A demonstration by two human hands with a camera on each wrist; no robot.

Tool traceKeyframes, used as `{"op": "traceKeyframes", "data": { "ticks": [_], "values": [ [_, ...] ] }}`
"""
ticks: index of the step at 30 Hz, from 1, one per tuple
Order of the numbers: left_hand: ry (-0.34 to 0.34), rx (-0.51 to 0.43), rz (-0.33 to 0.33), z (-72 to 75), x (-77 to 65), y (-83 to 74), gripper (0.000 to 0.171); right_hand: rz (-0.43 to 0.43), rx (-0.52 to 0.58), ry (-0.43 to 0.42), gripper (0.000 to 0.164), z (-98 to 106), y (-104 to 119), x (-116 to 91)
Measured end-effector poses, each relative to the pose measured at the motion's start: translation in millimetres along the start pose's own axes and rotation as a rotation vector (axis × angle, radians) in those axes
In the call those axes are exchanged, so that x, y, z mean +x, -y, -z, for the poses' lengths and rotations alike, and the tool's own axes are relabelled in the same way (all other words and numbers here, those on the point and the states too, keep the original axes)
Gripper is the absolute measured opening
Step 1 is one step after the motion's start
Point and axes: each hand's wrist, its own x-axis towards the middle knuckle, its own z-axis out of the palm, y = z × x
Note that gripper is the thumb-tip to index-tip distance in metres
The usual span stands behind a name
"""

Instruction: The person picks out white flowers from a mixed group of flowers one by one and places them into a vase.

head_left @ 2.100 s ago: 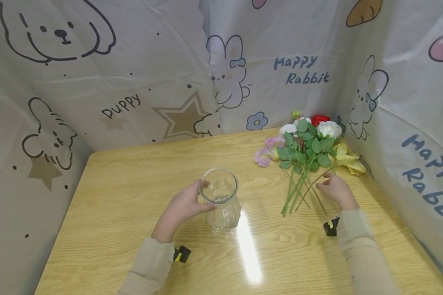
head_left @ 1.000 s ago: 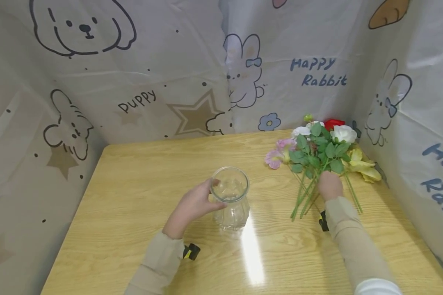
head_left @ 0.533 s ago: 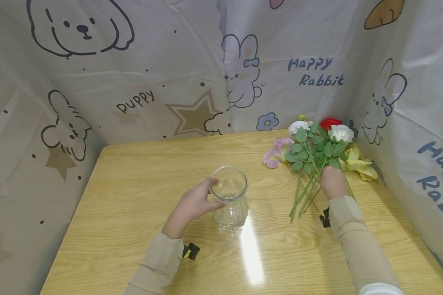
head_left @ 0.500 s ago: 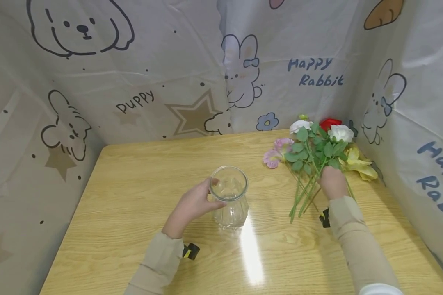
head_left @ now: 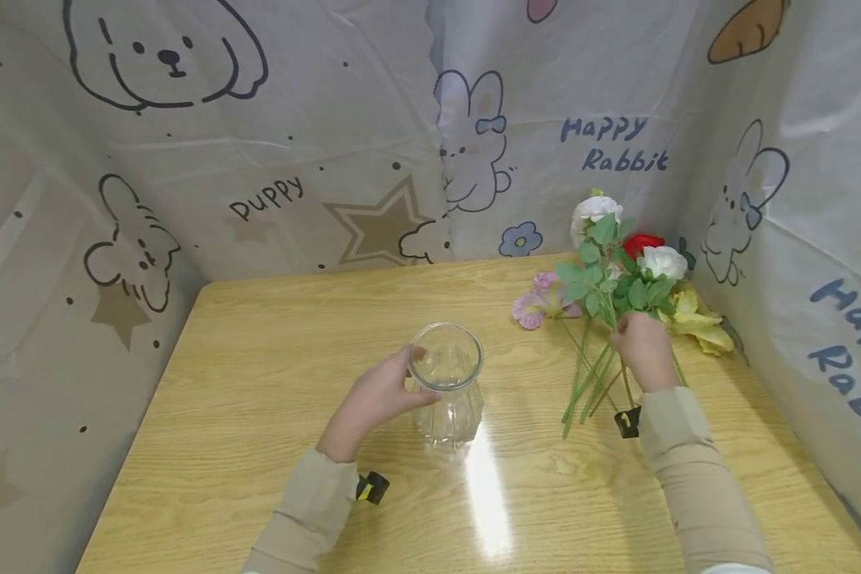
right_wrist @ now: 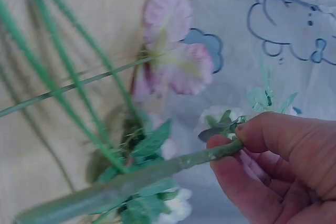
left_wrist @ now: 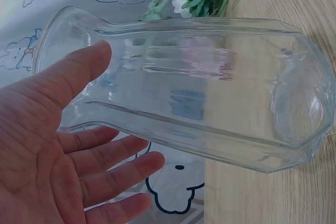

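Observation:
A clear glass vase (head_left: pixel 448 406) stands upright on the table, its round mouth facing up. My left hand (head_left: pixel 380 391) holds it around the neck, thumb on the near side and fingers on the far side; the left wrist view shows the thumb (left_wrist: pixel 86 64) on the glass. Thumb and index finger of my right hand (head_left: pixel 644 351) pinch a green stem (right_wrist: pixel 136 182). That stem leads up to a white rose (head_left: pixel 597 212) with green leaves, raised above the other flowers. Beneath it lie a pink flower (head_left: pixel 531 309), a red flower (head_left: pixel 643 243), another white rose (head_left: pixel 663 262) and a yellow flower (head_left: pixel 699 323).
Several loose stems (head_left: pixel 581 391) cross on the wooden table (head_left: pixel 280 343) left of my right hand. Printed cloth (head_left: pixel 273 143) hangs behind the table and along both sides. A bright light reflection lies in front of the vase.
My right hand has reached into the flowers and taken hold of a white rose's stem. The rose has risen above the bunch. My left hand stays at the vase.

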Motion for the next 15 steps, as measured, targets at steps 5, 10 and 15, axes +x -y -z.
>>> {"op": "traceKeyframes", "data": {
  "ticks": [5, 10, 15],
  "values": [
    [-0.004, -0.007, -0.016, 0.3, 0.0, 0.6, 0.065, 0.016, 0.01, -0.048, 0.014, 6.9, 13.4, 2.5],
    [0.0, -0.004, -0.006, -0.1, 0.3, 0.9, 0.066, 0.009, 0.053, -0.102, 0.025, 14.1, 30.8, 1.9],
    [0.004, -0.003, -0.005, -0.7, 0.5, 2.3, 0.068, 0.038, 0.119, -0.181, 0.021, 17.4, 45.6, -0.3]
  ]
}}
